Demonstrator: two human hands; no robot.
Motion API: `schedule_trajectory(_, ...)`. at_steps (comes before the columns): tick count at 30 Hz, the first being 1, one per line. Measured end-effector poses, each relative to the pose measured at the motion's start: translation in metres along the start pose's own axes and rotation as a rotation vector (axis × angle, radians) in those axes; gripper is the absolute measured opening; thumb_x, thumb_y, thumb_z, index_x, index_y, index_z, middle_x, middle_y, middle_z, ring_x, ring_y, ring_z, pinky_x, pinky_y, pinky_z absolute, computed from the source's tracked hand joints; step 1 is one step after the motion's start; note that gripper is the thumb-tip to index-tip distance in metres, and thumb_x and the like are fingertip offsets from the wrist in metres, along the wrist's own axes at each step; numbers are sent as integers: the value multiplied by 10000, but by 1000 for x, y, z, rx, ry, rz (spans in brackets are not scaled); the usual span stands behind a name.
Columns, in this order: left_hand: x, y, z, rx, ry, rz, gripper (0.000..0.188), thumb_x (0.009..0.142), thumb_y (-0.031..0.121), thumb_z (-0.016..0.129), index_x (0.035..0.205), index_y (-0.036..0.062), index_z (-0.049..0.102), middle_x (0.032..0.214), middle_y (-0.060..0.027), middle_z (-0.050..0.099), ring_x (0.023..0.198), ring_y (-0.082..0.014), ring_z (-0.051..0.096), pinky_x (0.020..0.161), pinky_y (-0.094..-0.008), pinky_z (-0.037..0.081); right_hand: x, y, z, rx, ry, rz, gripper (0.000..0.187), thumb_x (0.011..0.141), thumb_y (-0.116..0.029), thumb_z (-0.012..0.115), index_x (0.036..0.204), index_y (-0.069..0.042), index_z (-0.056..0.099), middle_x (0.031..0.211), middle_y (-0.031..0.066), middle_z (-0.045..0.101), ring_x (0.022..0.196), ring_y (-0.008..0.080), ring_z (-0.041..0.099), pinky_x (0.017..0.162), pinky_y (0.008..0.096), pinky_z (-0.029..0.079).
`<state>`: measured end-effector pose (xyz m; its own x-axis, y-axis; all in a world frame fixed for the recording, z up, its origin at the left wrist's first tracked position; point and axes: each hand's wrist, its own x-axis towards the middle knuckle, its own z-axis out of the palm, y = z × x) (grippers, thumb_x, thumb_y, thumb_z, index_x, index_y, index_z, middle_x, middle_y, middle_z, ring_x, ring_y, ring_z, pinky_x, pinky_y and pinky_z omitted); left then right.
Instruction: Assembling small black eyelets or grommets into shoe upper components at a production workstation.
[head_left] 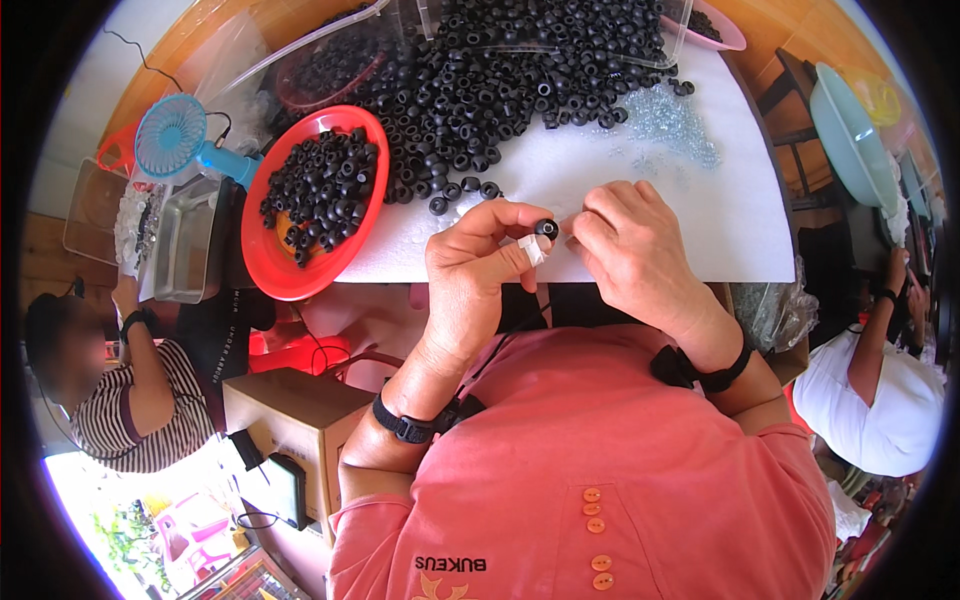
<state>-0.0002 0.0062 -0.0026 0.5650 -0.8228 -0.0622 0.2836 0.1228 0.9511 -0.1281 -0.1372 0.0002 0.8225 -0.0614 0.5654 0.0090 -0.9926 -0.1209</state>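
Observation:
My left hand (466,268) pinches a small black round piece (546,229) between thumb and forefinger. The piece has a pale ring-like centre facing up. White tape (533,250) wraps the tip of that thumb. Close by on the right, my right hand (638,262) has its fingers drawn together near the piece; whatever they hold, if anything, is too small to make out. Both hands are over the near edge of the white tabletop (735,215). Beyond them spreads a large heap of hollow black pieces (470,90), with tiny clear bluish beads (672,120) scattered to its right.
On the left, a red plate (262,265) holds more black pieces, beside a blue fan (172,135) and a metal tray (185,240). A pink bowl (735,35) stands far right, a pale green basin (850,140) beyond. One person (150,400) sits left, another (870,400) right.

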Motion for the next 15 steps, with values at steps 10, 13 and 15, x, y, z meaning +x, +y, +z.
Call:
schedule_trajectory(10,2,3,6,101,9,-18,184,839,-48,660,1023,-46,669,860,-89,681,686,-108,592,530,-215,457,-2,4,3,27,19,7,123,685,-36,662,774,-63,582,829,62,512,807,240,542,694,367,400)
schedule_trajectory(13,1,3,7,94,15,-32,170,838,-35,677,1008,-18,677,842,-36,662,608,-58,537,532,-189,434,-3,5,4,49,18,15,131,679,-31,666,773,-67,583,832,62,516,811,244,545,695,371,406)
schedule_trajectory(15,1,2,7,83,11,-25,172,838,-34,678,1009,-17,676,848,-38,665,611,-57,537,533,-189,434,-3,6,5,62,23,17,134,677,-27,667,772,-68,583,833,62,517,813,246,546,697,373,409)
